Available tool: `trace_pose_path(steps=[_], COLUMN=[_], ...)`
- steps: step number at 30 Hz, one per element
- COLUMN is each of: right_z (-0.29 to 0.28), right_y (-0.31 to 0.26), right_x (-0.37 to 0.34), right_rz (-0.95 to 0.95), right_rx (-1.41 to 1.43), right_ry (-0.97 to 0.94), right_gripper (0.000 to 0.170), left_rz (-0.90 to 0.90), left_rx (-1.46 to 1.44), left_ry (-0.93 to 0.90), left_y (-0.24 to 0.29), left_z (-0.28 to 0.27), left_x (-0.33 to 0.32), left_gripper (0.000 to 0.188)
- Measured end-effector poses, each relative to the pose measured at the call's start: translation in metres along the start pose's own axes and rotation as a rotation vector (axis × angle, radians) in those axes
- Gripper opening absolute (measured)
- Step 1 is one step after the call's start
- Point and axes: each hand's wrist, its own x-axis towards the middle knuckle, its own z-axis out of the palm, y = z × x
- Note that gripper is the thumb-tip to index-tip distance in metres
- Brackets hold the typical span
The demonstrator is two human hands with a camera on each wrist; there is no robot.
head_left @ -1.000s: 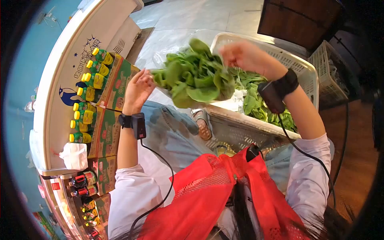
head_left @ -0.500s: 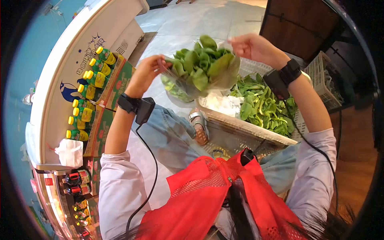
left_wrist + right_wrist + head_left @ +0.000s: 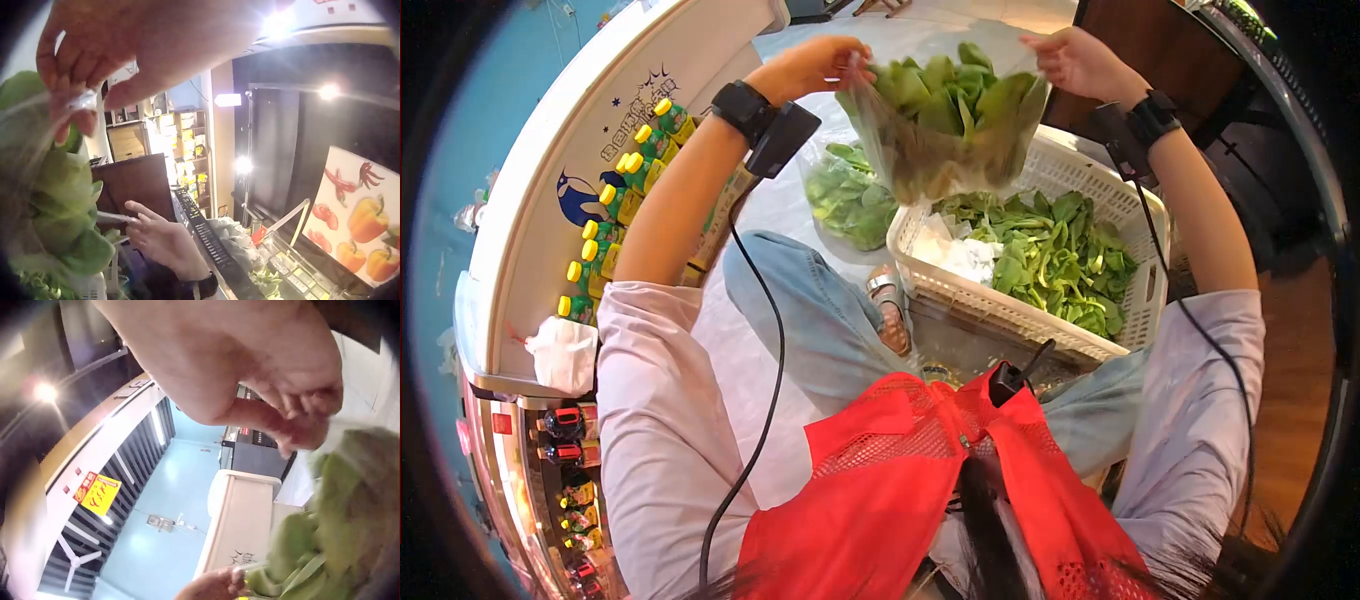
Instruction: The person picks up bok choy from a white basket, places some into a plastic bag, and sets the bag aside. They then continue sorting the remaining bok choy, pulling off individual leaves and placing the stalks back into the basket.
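Up in front of me hangs a clear plastic bag (image 3: 945,175) filled with leafy greens (image 3: 945,95), whose leaves stand out of its open top. My left hand (image 3: 825,62) pinches the bag's left rim between thumb and fingers; a bunched bit of plastic (image 3: 80,100) shows there in the left wrist view. On the other side, my right hand (image 3: 1085,65) pinches the opposite rim, fingertips and thumb together in the right wrist view. Below the bag, a white plastic basket (image 3: 1020,318) holds loose greens (image 3: 1060,260) and crumpled white material (image 3: 955,250).
Another bag of greens (image 3: 850,205) stands on the floor left of the basket. At the left is a white counter (image 3: 530,250) with yellow-capped bottles (image 3: 605,245) along it and a white bag (image 3: 563,352). A dark cabinet (image 3: 1145,55) stands behind the basket. Cables run from both wrists.
Both hands have risen and moved away from me, lifting the bag of greens higher over the basket's far side. My right hand has come to the bag's rim. The bag hangs more upright now.
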Motion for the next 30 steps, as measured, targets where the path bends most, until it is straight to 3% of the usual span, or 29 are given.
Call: trace_pose_path(steps=[1, 4, 5, 7, 8, 10, 12, 14, 16, 17, 20, 25, 28, 29, 30], right_z=[0.003, -0.02, -0.021, 0.009, 0.022, 0.021, 0.007, 0.004, 0.011, 0.011, 0.005, 0.02, 0.032, 0.07, 0.065], right_y=[-0.007, -0.019, -0.017, -0.02, -0.019, -0.002, 0.029, 0.057, 0.085, 0.103, 0.137, 0.145, 0.141, 0.11, 0.119], right_x=[-0.01, -0.033, -0.043, -0.064, -0.073, -0.085, -0.091, -0.106, -0.124, -0.131, -0.148, -0.168, -0.169, -0.179, -0.178], right_rz=[-0.074, -0.1, -0.143, -0.049, 0.003, -0.003, -0.065, 0.025, 0.18, 0.225, 0.078, 0.041, 0.058, 0.105, 0.055], right_rx=[0.049, -0.486, -0.516, -0.62, -0.667, -0.621, -0.492, -0.395, -0.294, -0.337, -0.442, -0.411, -0.462, -0.497, -0.582], right_ry=[0.061, 0.107, 0.07, 0.031, 0.012, 0.013, 0.051, 0.063, 0.104, 0.13, 0.197, 0.245, 0.224, 0.38, 0.329], right_gripper=[0.024, 0.015, 0.009, 0.008, 0.007, 0.008, 0.009, 0.015, 0.01, 0.011, 0.012, 0.012, 0.012, 0.01, 0.011], left_rz=[0.026, 0.101, 0.14, 0.197, 0.219, 0.246, 0.241, 0.208, 0.183, 0.208, 0.327, 0.719, 0.607, 0.572, 0.585], left_rx=[0.053, 0.285, 0.41, 0.71, 0.653, 0.534, 0.621, 0.619, 0.654, 0.699, 0.921, 0.977, 1.13, 1.19, 1.186], left_ry=[0.012, 0.042, 0.047, 0.013, -0.005, -0.053, -0.018, -0.011, -0.104, -0.055, 0.113, 0.195, 0.285, 0.316, 0.37], left_y=[0.0, -0.003, 0.0, 0.0, -0.008, -0.014, -0.028, -0.058, -0.08, -0.101, -0.128, -0.129, -0.131, -0.133, -0.139], left_z=[-0.008, -0.027, -0.021, -0.011, -0.009, 0.018, 0.043, 0.06, 0.084, 0.095, 0.125, 0.173, 0.199, 0.208, 0.215], left_x=[0.004, 0.006, -0.001, 0.007, 0.013, 0.008, -0.001, 0.0, -0.018, -0.021, -0.043, -0.102, -0.117, -0.116, -0.111], left_gripper=[0.022, 0.026, 0.028, 0.032, 0.033, 0.034, 0.035, 0.033, 0.04, 0.043, 0.06, 0.093, 0.098, 0.098, 0.095])
